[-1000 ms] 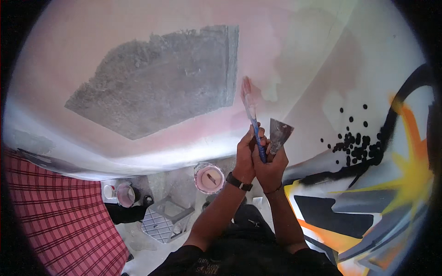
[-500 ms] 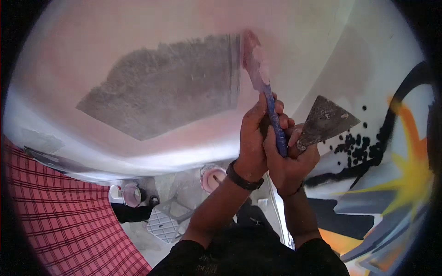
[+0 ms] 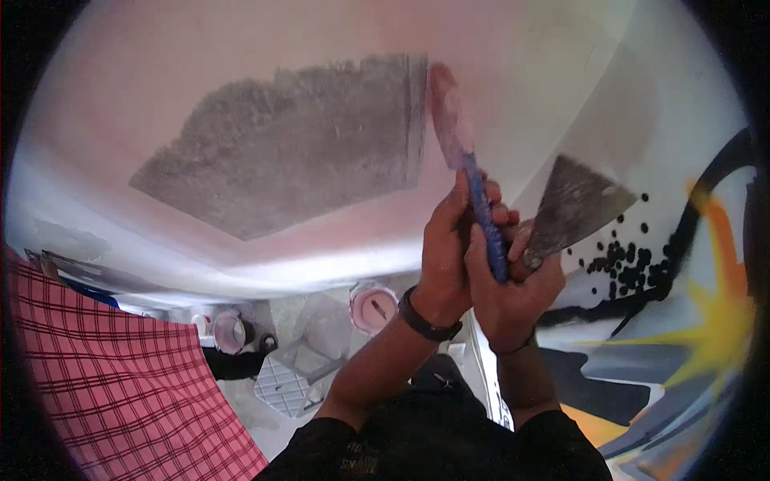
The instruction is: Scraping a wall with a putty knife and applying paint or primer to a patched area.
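Observation:
A long tool with a blue handle and a pink-smeared blade points up in front of me, its tip near the right edge of a grey patch on the pinkish wall. I cannot tell if the tip touches the wall. My left hand, with a dark band on its wrist, is closed on the blue handle. My right hand is closed on a putty knife with a wide, dirty triangular blade. Its thumb lies along the low end of the blue handle.
Below are a pink-stained bucket with a stick-like thing in it, a clear tub and a pale plastic stool. A red checked cloth hangs at the left. The right wall bears a painted mural.
Both hands and their tools have shifted slightly right and down in the view. The blade's tip sits a little lower beside the grey patch. Both grips are unchanged.

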`<act>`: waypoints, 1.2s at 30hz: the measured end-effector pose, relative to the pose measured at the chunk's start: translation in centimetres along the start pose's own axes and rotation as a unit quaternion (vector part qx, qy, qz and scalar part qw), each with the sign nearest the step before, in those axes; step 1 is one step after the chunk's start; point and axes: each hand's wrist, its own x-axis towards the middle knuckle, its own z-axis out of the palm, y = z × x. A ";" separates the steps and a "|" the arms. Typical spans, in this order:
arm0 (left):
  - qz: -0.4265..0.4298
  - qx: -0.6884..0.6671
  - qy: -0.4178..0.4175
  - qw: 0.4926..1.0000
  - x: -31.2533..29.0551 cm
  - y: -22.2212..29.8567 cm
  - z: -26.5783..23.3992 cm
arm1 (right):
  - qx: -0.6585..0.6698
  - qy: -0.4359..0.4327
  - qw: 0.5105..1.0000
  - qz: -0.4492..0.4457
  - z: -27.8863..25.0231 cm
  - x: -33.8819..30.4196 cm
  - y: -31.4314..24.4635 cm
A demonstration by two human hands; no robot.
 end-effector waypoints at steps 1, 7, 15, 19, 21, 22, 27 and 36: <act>0.016 0.016 -0.043 0.999 0.1 0.2 0.7 | 0.034 0.001 0.999 -0.007 0.2 0.6 -0.4; 0.028 0.016 -0.079 0.996 0.2 0.8 1.1 | 0.063 -0.007 0.998 0.002 -0.1 1.1 -0.7; 0.051 0.035 -0.012 0.998 0.0 0.5 1.4 | -0.003 -0.041 0.999 0.028 -0.4 1.8 -1.2; -0.007 -0.068 -0.213 0.975 0.8 0.6 1.4 | 0.058 -0.010 0.998 -0.013 -0.5 2.1 -0.7; 0.007 -0.038 -0.172 0.984 0.4 0.1 -0.2 | 0.060 -0.023 0.998 -0.019 -0.7 0.9 0.1; 0.034 -0.029 -0.128 0.991 0.2 -0.4 -1.2 | 0.043 -0.011 0.999 -0.017 -0.6 0.0 0.6; 0.088 0.112 0.040 0.989 -0.2 -2.4 -4.9 | 0.102 0.034 0.989 0.101 1.2 -3.2 3.6; 0.069 0.089 0.044 0.993 0.2 -4.1 -12.6 | 0.041 -0.003 0.990 0.137 2.8 -8.5 9.9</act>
